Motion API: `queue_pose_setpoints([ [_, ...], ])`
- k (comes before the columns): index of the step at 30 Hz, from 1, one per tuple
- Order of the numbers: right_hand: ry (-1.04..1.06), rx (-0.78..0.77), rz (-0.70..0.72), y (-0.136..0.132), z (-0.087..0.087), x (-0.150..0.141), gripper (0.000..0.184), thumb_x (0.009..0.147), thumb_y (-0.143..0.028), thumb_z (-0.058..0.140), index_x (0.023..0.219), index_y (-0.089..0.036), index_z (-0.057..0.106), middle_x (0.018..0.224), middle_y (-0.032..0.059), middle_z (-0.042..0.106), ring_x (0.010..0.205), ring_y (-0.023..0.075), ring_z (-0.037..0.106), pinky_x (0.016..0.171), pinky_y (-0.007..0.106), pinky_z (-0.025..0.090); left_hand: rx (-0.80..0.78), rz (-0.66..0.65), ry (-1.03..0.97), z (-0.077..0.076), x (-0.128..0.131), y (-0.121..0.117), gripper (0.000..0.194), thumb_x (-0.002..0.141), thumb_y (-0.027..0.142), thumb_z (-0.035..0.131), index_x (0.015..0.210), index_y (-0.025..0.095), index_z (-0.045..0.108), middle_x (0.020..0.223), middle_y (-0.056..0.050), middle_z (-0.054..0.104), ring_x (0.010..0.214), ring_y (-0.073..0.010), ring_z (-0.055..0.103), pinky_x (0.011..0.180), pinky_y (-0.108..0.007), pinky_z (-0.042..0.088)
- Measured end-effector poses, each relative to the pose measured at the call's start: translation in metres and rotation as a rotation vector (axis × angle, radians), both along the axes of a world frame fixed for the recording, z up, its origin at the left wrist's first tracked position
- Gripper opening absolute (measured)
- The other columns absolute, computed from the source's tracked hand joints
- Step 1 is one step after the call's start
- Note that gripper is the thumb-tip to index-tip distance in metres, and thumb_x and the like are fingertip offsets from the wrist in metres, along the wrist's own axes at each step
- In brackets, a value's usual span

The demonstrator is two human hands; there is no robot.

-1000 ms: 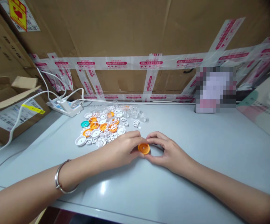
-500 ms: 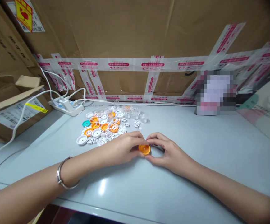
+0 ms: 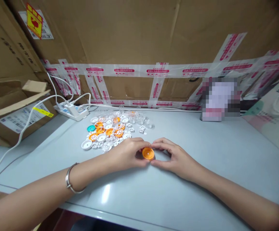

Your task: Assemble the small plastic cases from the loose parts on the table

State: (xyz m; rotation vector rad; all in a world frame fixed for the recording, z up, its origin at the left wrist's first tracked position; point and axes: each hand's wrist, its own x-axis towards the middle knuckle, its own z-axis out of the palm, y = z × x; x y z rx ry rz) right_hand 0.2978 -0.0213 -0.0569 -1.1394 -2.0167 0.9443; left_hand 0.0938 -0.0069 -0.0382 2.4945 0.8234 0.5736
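Between my two hands is a small round orange plastic cup [image 3: 148,154], its hollow side facing me and a pale spot at its centre. My left hand [image 3: 129,152] grips it from the left, thumb below and fingers above. From the other side my right hand [image 3: 171,155] curves its thumb and fingers around the cup's right edge, fingertips touching or nearly touching it. A silver bangle [image 3: 68,179] circles my left wrist. Just beyond my left hand lies a pile of loose parts: white round caps [image 3: 101,138], orange caps [image 3: 109,132], a teal cap [image 3: 91,128] and white openwork pieces [image 3: 142,129].
Clear plastic domes [image 3: 140,120] lie behind the pile. A power strip [image 3: 75,112] with white cables stands at the back left, beside an open cardboard box [image 3: 16,112]. A large taped carton [image 3: 129,38] walls the back. A blurred upright object [image 3: 220,99] stands at back right.
The view has shifted slightly, with the scene sitting a little lower. The orange cup has turned a little to face me more; both hands stay around it.
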Motion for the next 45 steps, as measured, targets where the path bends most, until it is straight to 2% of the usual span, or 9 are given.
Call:
queue_pose_setpoints([
  [4, 0.409, -0.474, -0.142, -0.006, 0.009, -0.001, 0.039, 0.072, -0.037, 0.068, 0.107, -0.02, 0.064, 0.102, 0.0073, 0.068, 0.097, 0.0204, 0.063, 0.095, 0.04, 0.045, -0.039, 0.035, -0.121, 0.008, -0.002, 0.001, 0.02, 0.075, 0.022, 0.06, 0.095, 0.017, 0.062, 0.087, -0.003, 0.063, 0.076, -0.0134, 0.058, 0.072, -0.026, 0.046],
  [7, 0.693, -0.777, -0.026, -0.015, 0.014, -0.007, 0.033, 0.081, -0.035, 0.062, 0.108, -0.017, 0.065, 0.101, 0.0073, 0.07, 0.098, 0.0166, 0.064, 0.099, 0.034, 0.043, -0.011, 0.024, -0.192, 0.012, -0.002, -0.001, 0.022, 0.077, 0.021, 0.06, 0.099, 0.017, 0.06, 0.09, -0.004, 0.063, 0.08, -0.0129, 0.058, 0.075, -0.025, 0.047],
  [10, 0.797, -0.893, 0.029, -0.021, 0.013, -0.012, 0.026, 0.082, -0.031, 0.062, 0.103, -0.017, 0.068, 0.098, 0.0066, 0.071, 0.095, 0.0141, 0.066, 0.096, 0.028, 0.046, 0.048, 0.014, -0.197, 0.01, -0.001, -0.001, 0.024, 0.079, 0.024, 0.06, 0.101, 0.016, 0.059, 0.09, -0.005, 0.063, 0.08, -0.0129, 0.057, 0.075, -0.026, 0.047],
  [17, 0.911, -0.892, -0.096, -0.021, 0.007, -0.014, 0.019, 0.078, -0.028, 0.067, 0.092, -0.016, 0.072, 0.094, 0.0056, 0.072, 0.093, 0.0147, 0.066, 0.09, 0.024, 0.05, 0.002, 0.056, -0.296, 0.0, 0.001, -0.004, 0.03, 0.082, 0.03, 0.06, 0.109, 0.017, 0.055, 0.099, -0.007, 0.062, 0.087, -0.0146, 0.059, 0.079, -0.029, 0.052],
  [24, 0.934, -0.823, -0.078, -0.022, 0.006, -0.016, 0.018, 0.078, -0.027, 0.067, 0.091, -0.017, 0.073, 0.096, 0.0054, 0.072, 0.097, 0.0164, 0.065, 0.1, 0.03, 0.044, -0.033, 0.075, -0.359, -0.007, 0.004, -0.008, 0.032, 0.083, 0.018, 0.058, 0.115, 0.018, 0.051, 0.11, -0.008, 0.057, 0.097, -0.0139, 0.058, 0.086, -0.029, 0.052],
  [30, 0.936, -0.808, -0.071, -0.024, 0.005, -0.017, 0.017, 0.077, -0.027, 0.068, 0.09, -0.018, 0.074, 0.091, 0.0045, 0.074, 0.094, 0.0163, 0.066, 0.103, 0.033, 0.041, 0.094, 0.039, -0.308, -0.002, 0.004, -0.008, 0.027, 0.081, 0.007, 0.057, 0.106, 0.018, 0.055, 0.101, -0.006, 0.061, 0.096, -0.0147, 0.056, 0.086, -0.03, 0.047],
  [37, 0.872, -0.784, -0.089, -0.025, 0.006, -0.02, 0.018, 0.074, -0.029, 0.071, 0.087, -0.019, 0.075, 0.088, 0.0038, 0.074, 0.093, 0.0184, 0.066, 0.103, 0.037, 0.04, 0.126, 0.073, -0.308, -0.008, 0.001, -0.007, 0.016, 0.078, 0.019, 0.065, 0.091, 0.016, 0.058, 0.088, -0.005, 0.062, 0.081, -0.0135, 0.058, 0.074, -0.027, 0.048],
  [41, 0.857, -0.784, -0.1, -0.024, 0.005, -0.021, 0.016, 0.075, -0.027, 0.069, 0.089, -0.019, 0.075, 0.089, 0.0039, 0.074, 0.091, 0.0169, 0.066, 0.1, 0.034, 0.043, 0.129, 0.094, -0.294, -0.008, 0.002, -0.009, 0.016, 0.077, 0.023, 0.067, 0.087, 0.015, 0.057, 0.084, -0.004, 0.06, 0.077, -0.0129, 0.057, 0.071, -0.026, 0.047],
  [45, 0.882, -0.8, -0.084, -0.023, 0.005, -0.02, 0.015, 0.077, -0.024, 0.068, 0.089, -0.018, 0.075, 0.089, 0.0042, 0.074, 0.09, 0.0155, 0.066, 0.099, 0.031, 0.044, 0.137, 0.086, -0.275, -0.005, 0.003, -0.01, 0.014, 0.079, 0.019, 0.064, 0.09, 0.016, 0.057, 0.088, -0.004, 0.059, 0.081, -0.0127, 0.057, 0.073, -0.025, 0.047],
])
